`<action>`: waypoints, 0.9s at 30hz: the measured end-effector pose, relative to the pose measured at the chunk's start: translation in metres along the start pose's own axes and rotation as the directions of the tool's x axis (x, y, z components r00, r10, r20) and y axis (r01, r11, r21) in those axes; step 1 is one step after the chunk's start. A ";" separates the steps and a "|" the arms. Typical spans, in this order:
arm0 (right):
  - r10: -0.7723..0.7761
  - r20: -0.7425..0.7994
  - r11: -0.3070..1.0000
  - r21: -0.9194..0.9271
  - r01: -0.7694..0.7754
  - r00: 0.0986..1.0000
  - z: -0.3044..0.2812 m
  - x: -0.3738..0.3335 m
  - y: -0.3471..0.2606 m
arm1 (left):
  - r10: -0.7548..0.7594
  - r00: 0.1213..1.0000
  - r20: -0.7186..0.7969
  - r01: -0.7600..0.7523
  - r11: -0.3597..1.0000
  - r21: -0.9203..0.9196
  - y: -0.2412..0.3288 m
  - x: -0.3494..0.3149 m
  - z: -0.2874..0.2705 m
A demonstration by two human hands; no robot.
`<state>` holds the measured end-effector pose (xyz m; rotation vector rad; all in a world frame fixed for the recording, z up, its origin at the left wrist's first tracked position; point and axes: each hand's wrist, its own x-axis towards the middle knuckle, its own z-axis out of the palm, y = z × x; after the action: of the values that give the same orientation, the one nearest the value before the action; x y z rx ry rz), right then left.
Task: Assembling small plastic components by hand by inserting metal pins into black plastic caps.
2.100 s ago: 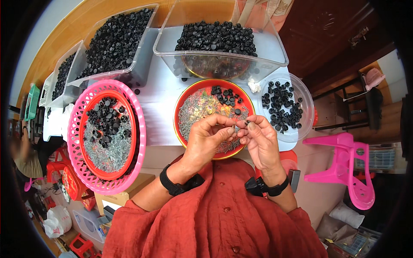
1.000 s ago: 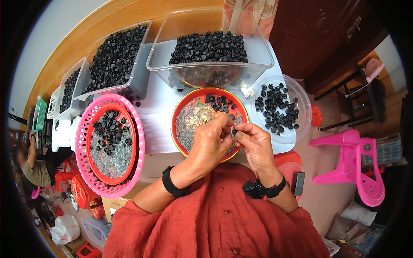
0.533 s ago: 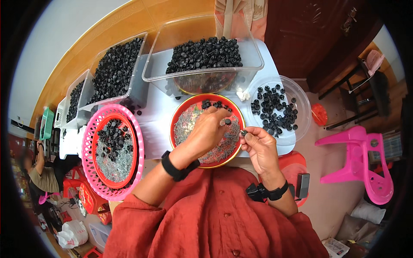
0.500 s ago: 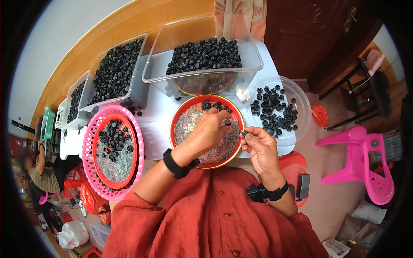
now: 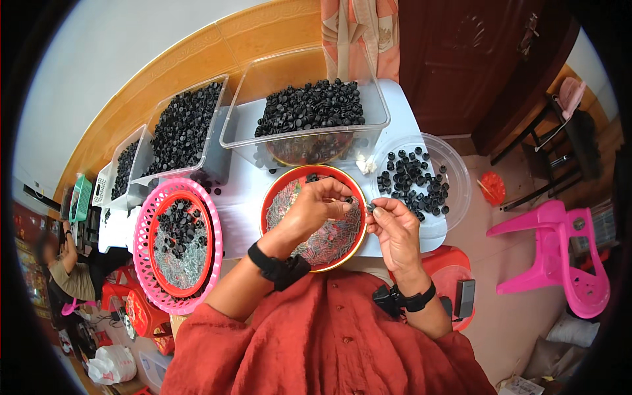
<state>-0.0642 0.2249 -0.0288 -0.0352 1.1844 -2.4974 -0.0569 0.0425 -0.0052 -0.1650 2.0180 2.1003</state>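
Note:
A red bowl with a gold rim (image 5: 265, 232) stands at the table's front edge, filled with thin grey screws (image 5: 332, 245). Over the bowl is my left hand (image 5: 313, 209), its thumb and fingers pinched together. A tiny dark piece shows at those fingertips, too small to name. My right hand (image 5: 398, 234), just beyond the bowl's right rim, pinches a small black cap (image 5: 370, 208) between thumb and index finger. The fingertips of both hands are close but apart. Several black caps at the bowl's far side are partly hidden by my left hand.
Clear bins (image 5: 240, 135) of black caps line the table's back. A round clear tray (image 5: 461, 191) with loose caps lies right. At left, a pink basket (image 5: 140, 240) holds a red tray of caps and screws. A pink stool (image 5: 550, 230) stands right; another person (image 5: 72, 273) is far left.
My left hand has drawn back from the caps at the bowl's far side, and its fingertips are nearer my right hand. The right hand still pinches the black cap. The view has tilted slightly.

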 end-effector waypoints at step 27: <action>-0.338 0.269 0.624 -0.654 0.428 0.902 0.069 -0.018 -0.002 | 0.174 0.985 -0.007 -0.150 0.832 -0.534 -0.017 -0.048 -0.021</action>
<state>-0.0356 0.1809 0.0202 -0.7068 2.1979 -2.1302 -0.0075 0.0184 -0.0115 -0.0349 1.4105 2.7049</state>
